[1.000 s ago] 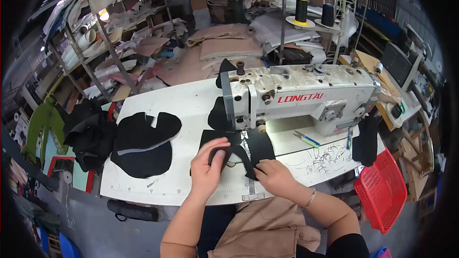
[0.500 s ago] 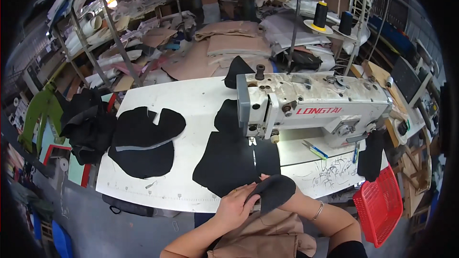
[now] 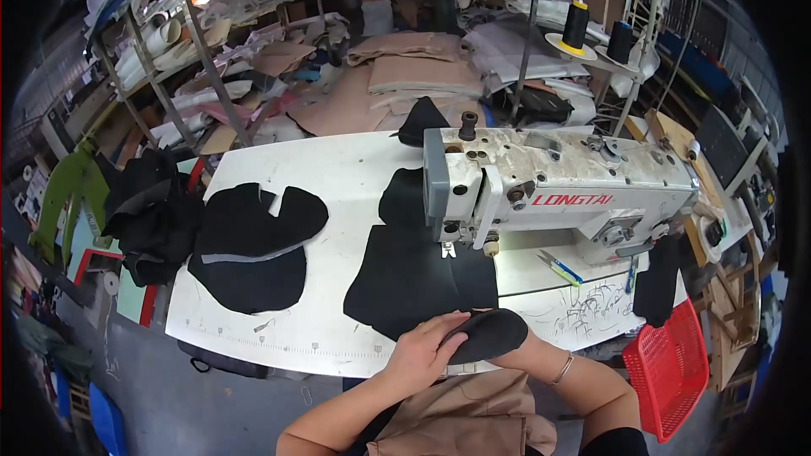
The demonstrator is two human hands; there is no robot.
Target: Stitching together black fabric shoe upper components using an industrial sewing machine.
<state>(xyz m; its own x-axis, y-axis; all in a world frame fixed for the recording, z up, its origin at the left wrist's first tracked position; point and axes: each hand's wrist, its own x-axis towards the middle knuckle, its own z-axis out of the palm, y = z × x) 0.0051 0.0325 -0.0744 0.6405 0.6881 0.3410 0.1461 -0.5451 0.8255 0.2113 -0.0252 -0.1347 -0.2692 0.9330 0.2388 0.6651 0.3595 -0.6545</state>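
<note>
Now your white table [image 3: 338, 169] carries one sewing machine [image 3: 557, 181]; one large black panel [image 3: 414, 274] stays under its head, two stacked pieces [image 3: 253, 245] lie left. You've lifted one small black piece [image 3: 490, 333] off to the near edge; left hand [image 3: 418, 355] pinches it, right hand [image 3: 528, 355] probably beneath, fingers hidden.

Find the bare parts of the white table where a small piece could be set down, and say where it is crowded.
Bare white table lies between the stack of black cut pieces and the large black sheet, plus a strip along the front edge. It is crowded under the sewing machine, and where both hands, left hand, hold an oval black piece.
</note>
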